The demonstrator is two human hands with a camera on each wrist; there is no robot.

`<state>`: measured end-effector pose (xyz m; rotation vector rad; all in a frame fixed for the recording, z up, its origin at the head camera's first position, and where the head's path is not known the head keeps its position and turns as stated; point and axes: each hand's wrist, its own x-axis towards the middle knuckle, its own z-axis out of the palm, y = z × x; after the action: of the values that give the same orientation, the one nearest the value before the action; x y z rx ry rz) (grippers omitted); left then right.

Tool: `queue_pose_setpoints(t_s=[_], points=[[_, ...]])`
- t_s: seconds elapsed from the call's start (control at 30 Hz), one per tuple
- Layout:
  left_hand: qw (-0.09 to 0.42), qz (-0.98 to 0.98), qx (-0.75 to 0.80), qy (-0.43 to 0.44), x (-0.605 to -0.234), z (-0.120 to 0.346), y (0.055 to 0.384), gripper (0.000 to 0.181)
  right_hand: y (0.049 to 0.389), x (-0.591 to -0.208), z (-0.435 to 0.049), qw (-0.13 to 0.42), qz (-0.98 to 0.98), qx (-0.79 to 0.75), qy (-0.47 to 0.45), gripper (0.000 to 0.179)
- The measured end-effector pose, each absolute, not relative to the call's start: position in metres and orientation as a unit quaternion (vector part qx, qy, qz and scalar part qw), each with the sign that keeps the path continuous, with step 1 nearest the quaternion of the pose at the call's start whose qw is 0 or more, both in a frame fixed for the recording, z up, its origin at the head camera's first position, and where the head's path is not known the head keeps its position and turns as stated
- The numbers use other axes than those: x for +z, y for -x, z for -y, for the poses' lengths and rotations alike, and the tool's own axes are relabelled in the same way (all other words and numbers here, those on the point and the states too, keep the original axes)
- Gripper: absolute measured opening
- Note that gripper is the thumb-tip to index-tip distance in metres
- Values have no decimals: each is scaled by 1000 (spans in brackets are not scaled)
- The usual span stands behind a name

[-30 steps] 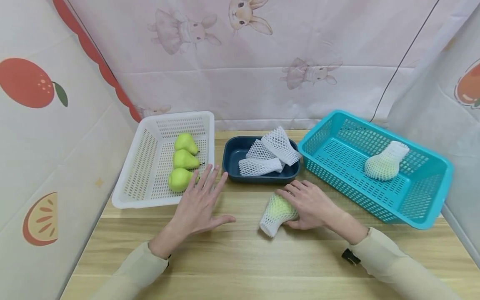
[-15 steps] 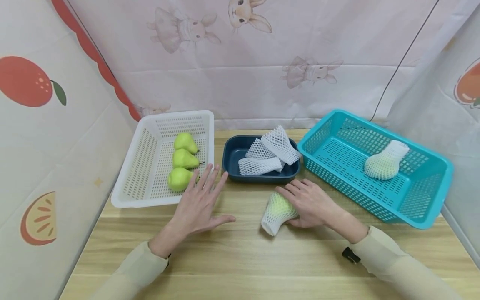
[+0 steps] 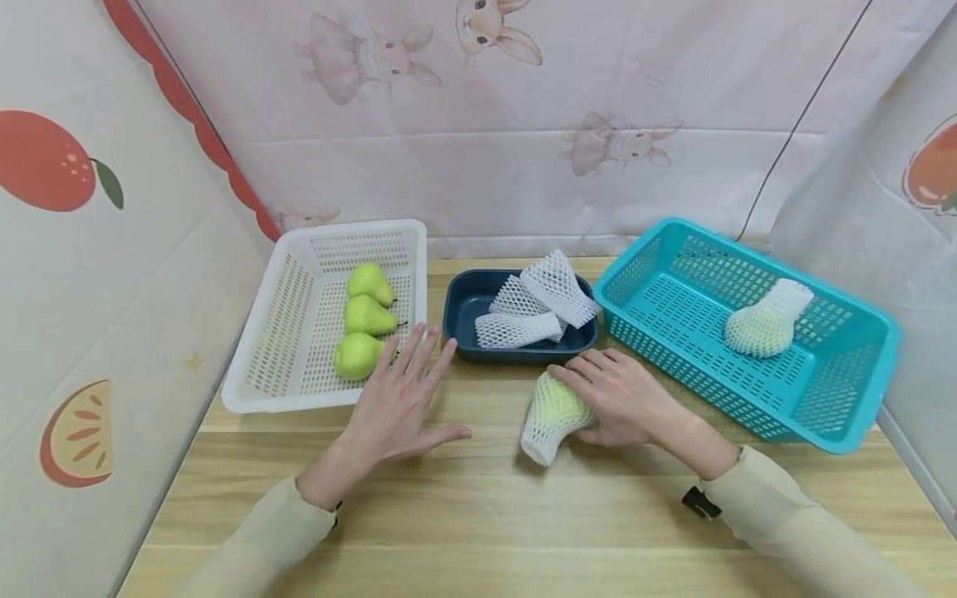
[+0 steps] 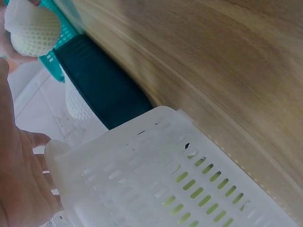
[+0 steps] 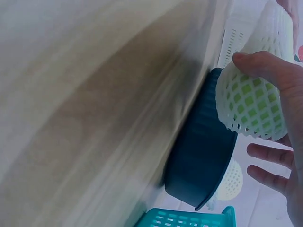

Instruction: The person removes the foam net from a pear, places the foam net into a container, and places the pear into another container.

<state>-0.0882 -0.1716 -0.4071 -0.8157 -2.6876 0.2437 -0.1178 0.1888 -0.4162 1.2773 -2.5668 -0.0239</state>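
Observation:
My right hand (image 3: 616,399) grips a green pear in a white foam net sleeve (image 3: 552,415), its narrow end pointing toward me. In the right wrist view the thumb lies across the netted pear (image 5: 253,101), which looks lifted off the table. My left hand (image 3: 396,407) has its fingers spread and straight, near the front right corner of a white basket (image 3: 250,365); it holds nothing. Three bare green pears (image 3: 370,316) lie in that basket. Several white foam net sleeves (image 3: 516,330) sit in a dark blue tray (image 3: 461,311) between the hands and the back wall.
A turquoise basket (image 3: 688,365) stands at the right, holding another netted pear (image 3: 766,320). The wooden table (image 3: 478,523) runs back to a printed curtain (image 3: 478,166), with printed side panels at left and right.
The right hand has shifted slightly away from me, carrying the netted pear with it and turning its narrow end a little. The left hand has stayed nearly still.

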Motion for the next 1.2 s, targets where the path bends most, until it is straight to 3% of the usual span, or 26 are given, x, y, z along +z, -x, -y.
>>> queue_pose_setpoints(t_s=[1.2], points=[[204,918,22,339,-391,144,91,117,124,-400,-177,281,832,17,-479,104]])
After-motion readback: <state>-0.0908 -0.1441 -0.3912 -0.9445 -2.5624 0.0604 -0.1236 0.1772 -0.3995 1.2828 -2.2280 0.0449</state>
